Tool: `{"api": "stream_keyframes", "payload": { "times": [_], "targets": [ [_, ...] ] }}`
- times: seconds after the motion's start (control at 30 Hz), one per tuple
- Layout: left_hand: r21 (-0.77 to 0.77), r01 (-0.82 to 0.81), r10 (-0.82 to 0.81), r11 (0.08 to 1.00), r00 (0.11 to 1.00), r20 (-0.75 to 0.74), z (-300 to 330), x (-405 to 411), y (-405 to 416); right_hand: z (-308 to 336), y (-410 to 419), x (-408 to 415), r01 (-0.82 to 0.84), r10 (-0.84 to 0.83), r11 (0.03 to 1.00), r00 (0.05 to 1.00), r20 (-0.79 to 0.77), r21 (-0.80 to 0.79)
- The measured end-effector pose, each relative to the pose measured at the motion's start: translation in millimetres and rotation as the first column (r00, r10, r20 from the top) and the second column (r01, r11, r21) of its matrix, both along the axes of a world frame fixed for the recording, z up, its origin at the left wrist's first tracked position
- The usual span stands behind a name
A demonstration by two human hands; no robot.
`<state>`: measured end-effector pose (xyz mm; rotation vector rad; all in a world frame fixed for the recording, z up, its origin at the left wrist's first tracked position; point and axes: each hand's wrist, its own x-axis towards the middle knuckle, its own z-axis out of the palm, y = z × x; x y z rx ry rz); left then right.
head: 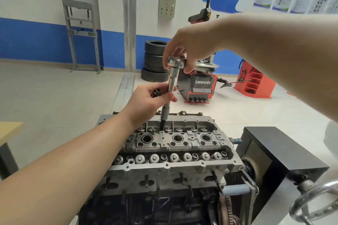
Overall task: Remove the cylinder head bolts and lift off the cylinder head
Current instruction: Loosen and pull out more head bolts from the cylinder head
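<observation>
The grey cylinder head point(170, 168) sits on the engine block, valve springs and spark plug wells exposed. A long chrome socket extension point(171, 82) stands upright, its dark bit down in a bolt hole in the head's far row. My right hand point(190, 45) grips the round ratchet head point(175, 61) at the top. My left hand point(148, 102) holds the shaft lower down with thumb and fingers, and a small dark socket-like part point(157, 92) is tucked in the same hand.
The engine hangs on a black stand box point(281, 153) with a chrome handwheel point(314, 202) at right. A wooden table corner point(9, 129) is at left. Stacked tyres point(155, 62), a red tyre changer point(199, 87) and a red rack point(254, 82) stand behind.
</observation>
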<state>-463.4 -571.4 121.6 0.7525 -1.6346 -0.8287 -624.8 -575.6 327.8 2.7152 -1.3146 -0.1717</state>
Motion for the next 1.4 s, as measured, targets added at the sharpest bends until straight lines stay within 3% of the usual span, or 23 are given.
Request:
{"api": "stream_keyframes", "payload": {
  "times": [0.1,0.2,0.37,0.5,0.6,0.7,0.9,1.03,1.17,1.23,1.3,1.4],
  "targets": [
    [-0.004,-0.072,0.071,0.997,0.997,-0.041,1,1,-2,0,1,1,0.019,-0.019,0.999,1.0,-0.015,-0.044],
    [0.005,-0.109,0.109,0.994,0.991,-0.077,2,-2,-5,-2,5,-6,0.117,-0.131,0.981,0.988,0.081,0.154],
    [-0.098,-0.105,0.108,0.99,0.994,0.023,-3,-5,-9,-13,6,-21,0.075,-0.163,0.942,0.955,0.249,0.328],
    [-0.284,-0.195,0.254,0.939,0.948,0.191,-14,-6,-8,-21,2,-30,0.075,-0.292,0.884,0.86,0.418,0.462],
    [-0.452,-0.287,0.409,0.845,0.891,0.198,-19,-15,-8,-23,-1,-29,0.113,-0.43,0.8,0.792,0.433,0.589],
    [-0.524,-0.299,0.448,0.797,0.875,0.182,-21,-19,-9,-25,-1,-23,0.131,-0.578,0.693,0.688,0.438,0.709],
    [-0.498,-0.298,0.433,0.814,0.883,0.179,-20,-17,-10,-30,-4,-10,0.181,-0.492,0.825,0.698,0.521,0.536],
    [-0.452,-0.292,0.4,0.843,0.902,0.161,-21,-15,-11,-25,1,-12,0.114,-0.469,0.819,0.698,0.541,0.562],
    [-0.436,-0.311,0.406,0.845,0.903,0.141,-20,-15,-12,-3,-3,-22,-0.062,-0.487,0.821,0.444,0.752,0.568],
    [-0.453,-0.301,0.401,0.839,0.905,0.141,-21,-15,-11,3,-4,-35,-0.087,-0.455,0.853,0.362,0.814,0.515],
    [-0.462,-0.275,0.381,0.843,0.912,0.153,-22,-16,-10,-4,-6,-54,-0.044,-0.486,0.848,0.335,0.807,0.528],
    [-0.447,-0.268,0.366,0.853,0.919,0.148,-24,-16,-11,-39,-7,-92,0.099,-0.546,0.826,0.383,0.745,0.555]
  ]
}}
